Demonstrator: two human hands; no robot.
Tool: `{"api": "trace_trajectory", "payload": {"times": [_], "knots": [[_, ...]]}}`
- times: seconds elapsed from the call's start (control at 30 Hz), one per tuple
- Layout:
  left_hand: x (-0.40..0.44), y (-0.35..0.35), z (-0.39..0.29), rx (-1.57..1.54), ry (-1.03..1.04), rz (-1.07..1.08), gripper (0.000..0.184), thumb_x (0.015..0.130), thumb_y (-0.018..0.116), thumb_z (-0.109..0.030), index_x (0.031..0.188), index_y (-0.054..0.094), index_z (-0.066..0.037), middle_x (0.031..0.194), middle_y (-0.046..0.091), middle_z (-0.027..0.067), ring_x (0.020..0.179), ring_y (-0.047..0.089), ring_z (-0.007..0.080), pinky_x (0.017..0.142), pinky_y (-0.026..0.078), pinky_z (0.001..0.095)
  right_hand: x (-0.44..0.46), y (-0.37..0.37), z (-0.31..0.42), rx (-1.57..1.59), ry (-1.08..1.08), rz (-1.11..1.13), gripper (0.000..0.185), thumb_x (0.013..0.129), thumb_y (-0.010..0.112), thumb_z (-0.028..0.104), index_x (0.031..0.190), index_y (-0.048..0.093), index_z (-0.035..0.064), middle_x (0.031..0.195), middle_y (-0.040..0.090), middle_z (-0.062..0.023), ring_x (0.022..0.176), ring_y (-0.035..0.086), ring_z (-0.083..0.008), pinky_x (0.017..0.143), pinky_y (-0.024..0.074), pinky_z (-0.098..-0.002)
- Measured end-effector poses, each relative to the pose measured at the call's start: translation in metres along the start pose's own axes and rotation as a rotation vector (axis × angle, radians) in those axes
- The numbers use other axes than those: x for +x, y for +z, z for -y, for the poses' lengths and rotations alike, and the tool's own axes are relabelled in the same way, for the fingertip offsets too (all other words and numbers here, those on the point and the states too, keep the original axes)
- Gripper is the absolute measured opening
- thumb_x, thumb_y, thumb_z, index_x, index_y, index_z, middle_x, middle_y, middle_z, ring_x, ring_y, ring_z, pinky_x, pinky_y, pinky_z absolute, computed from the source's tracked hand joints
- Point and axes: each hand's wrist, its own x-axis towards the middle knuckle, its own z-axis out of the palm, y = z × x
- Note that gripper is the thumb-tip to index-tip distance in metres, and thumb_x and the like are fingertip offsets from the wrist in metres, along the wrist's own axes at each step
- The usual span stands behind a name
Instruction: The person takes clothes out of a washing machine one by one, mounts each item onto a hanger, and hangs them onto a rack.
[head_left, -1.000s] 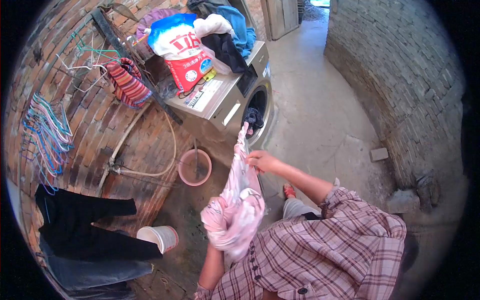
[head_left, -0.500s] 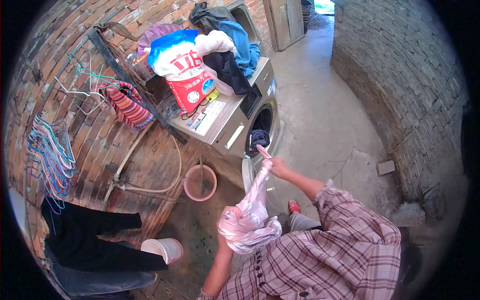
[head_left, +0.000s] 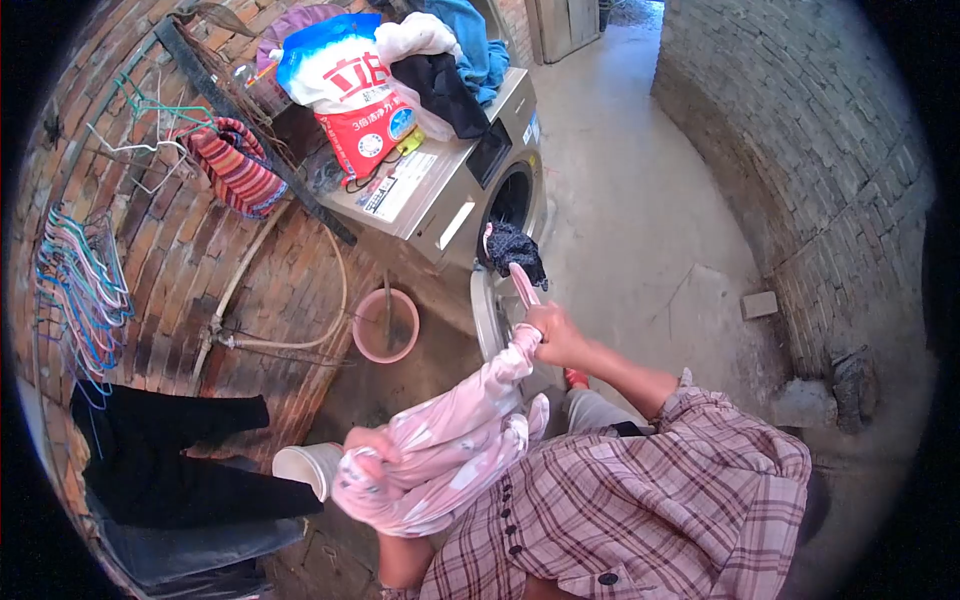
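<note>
One pink round plastic basin [head_left: 385, 356], one white plastic bucket [head_left: 301, 464] and one gold-grey washing machine [head_left: 430, 220] are counted; by its wall-side edge, one red-white-blue plastic bag [head_left: 352, 92] is seen.

The right forearm [head_left: 625, 373] reaches forward, its hand [head_left: 553, 335] closed in a fist. The left hand [head_left: 372, 445], partly hidden, lies well apart, above its forearm [head_left: 405, 562].

A pinkish plaid shirt [head_left: 650, 490] with dark round buttons [head_left: 608, 578], pale grey trousers [head_left: 600, 412], red footwear [head_left: 576, 378].

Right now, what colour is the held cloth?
The cloth is pink with pale patches, clearest in head view.
</note>
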Motion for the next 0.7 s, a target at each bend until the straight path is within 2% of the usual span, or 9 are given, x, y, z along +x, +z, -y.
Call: {"api": "trace_trajectory", "payload": {"times": [0.23, 0.33, 0.37, 0.47, 0.5, 0.53, 0.6, 0.67, 0.7], "knots": [[-0.013, -0.013, -0.059, -0.032, 0.226, -0.189, 0.044, 0.093, 0.048, -0.046, 0.078, 0.036, -0.006, 0.076, 0.055, 0.0207, 0.076, 0.058, 0.032, 0.074, 0.051, 0.0443, -0.009, -0.001, 0.075, -0.033, -0.248, 0.274, 0.018, 0.061, 0.063, 0.02, 0.074, 0.059, 0.0074, 0.068, 0.056, -0.0087, 0.072, 0.056, -0.03, 0.07, 0.039, -0.0424], [-0.021, -0.031, -0.076, 0.077, 0.359, -0.276, 0.043, 0.093, 0.048, -0.045, 0.079, 0.037, -0.006, 0.077, 0.055, 0.0201, 0.077, 0.058, 0.0313, 0.075, 0.05, 0.0438, -0.009, 0.028, 0.074, 0.101, -0.185, 0.295, 0.022, 0.066, 0.063, 0.018, 0.083, 0.058, 0.0046, 0.079, 0.056, -0.013, 0.083, 0.055, -0.0323, 0.071, 0.04, -0.0425], [-0.024, -0.036, -0.082, 0.112, 0.399, -0.301, 0.042, 0.093, 0.048, -0.045, 0.079, 0.037, -0.006, 0.077, 0.055, 0.0199, 0.077, 0.058, 0.0311, 0.075, 0.05, 0.0436, -0.005, 0.038, 0.069, 0.227, -0.098, 0.44, 0.032, 0.069, 0.063, 0.012, 0.099, 0.058, 0.0026, 0.099, 0.058, -0.0139, 0.1, 0.054, -0.0297, 0.082, 0.0429, -0.0443], [-0.032, -0.044, -0.09, 0.218, 0.482, -0.374, 0.041, 0.092, 0.049, -0.043, 0.08, 0.038, -0.006, 0.078, 0.055, 0.0194, 0.078, 0.058, 0.0304, 0.075, 0.05, 0.043, 0.006, 0.044, 0.07, 0.726, 0.154, 0.433, 0.042, 0.074, 0.061, 0.004, 0.115, 0.055, 0.0034, 0.112, 0.059, -0.0078, 0.109, 0.053, -0.0226, 0.089, 0.0446, -0.0401], [-0.034, -0.046, -0.09, 0.256, 0.494, -0.401, 0.04, 0.092, 0.049, -0.043, 0.081, 0.039, -0.006, 0.079, 0.055, 0.0192, 0.078, 0.058, 0.0302, 0.076, 0.049, 0.0429, 0.021, 0.038, 0.056, 0.601, 0.074, 0.382, 0.05, 0.077, 0.058, 0.002, 0.127, 0.051, 0.0062, 0.129, 0.052, -0.0044, 0.113, 0.051, -0.0178, 0.09, 0.0478, -0.0356], [-0.033, -0.046, -0.087, 0.305, 0.508, -0.435, 0.04, 0.092, 0.049, -0.042, 0.081, 0.039, -0.006, 0.079, 0.055, 0.019, 0.078, 0.058, 0.0299, 0.076, 0.049, 0.0427, 0.035, 0.042, 0.03, 0.793, 0.327, 0.266, 0.043, 0.074, 0.059, 0.003, 0.117, 0.057, 0.0069, 0.119, 0.056, -0.0048, 0.099, 0.058, -0.02, 0.084, 0.0508, -0.0382], [-0.03, -0.046, -0.079, 0.373, 0.495, -0.482, 0.039, 0.092, 0.049, -0.042, 0.082, 0.04, -0.005, 0.08, 0.056, 0.0187, 0.078, 0.058, 0.0295, 0.076, 0.049, 0.0423, 0.061, 0.052, -0.049, 0.353, 0.48, -0.091, 0.034, 0.075, 0.062, 0.007, 0.109, 0.058, 0.0057, 0.111, 0.06, -0.0077, 0.087, 0.063, -0.0219, 0.077, 0.052, -0.0338], [-0.025, -0.043, -0.077, 0.437, 0.494, -0.516, 0.038, 0.092, 0.049, -0.041, 0.083, 0.041, -0.005, 0.08, 0.056, 0.0183, 0.079, 0.058, 0.029, 0.077, 0.049, 0.042, 0.074, 0.063, -0.129, -0.036, 0.404, -0.178, 0.059, 0.072, 0.071, 0.016, 0.126, 0.05, 0.0085, 0.12, 0.056, -0.0168, 0.11, 0.055, -0.028, 0.09, 0.0462, -0.0394], [-0.022, -0.043, -0.074, 0.464, 0.491, -0.528, 0.037, 0.092, 0.049, -0.04, 0.083, 0.041, -0.005, 0.081, 0.056, 0.0181, 0.079, 0.057, 0.0288, 0.077, 0.049, 0.0418, 0.078, 0.071, -0.155, -0.15, 0.566, -0.143, 0.068, 0.071, 0.073, 0.018, 0.132, 0.043, 0.0095, 0.123, 0.053, -0.0195, 0.116, 0.051, -0.0288, 0.093, 0.044, -0.0394]]}}
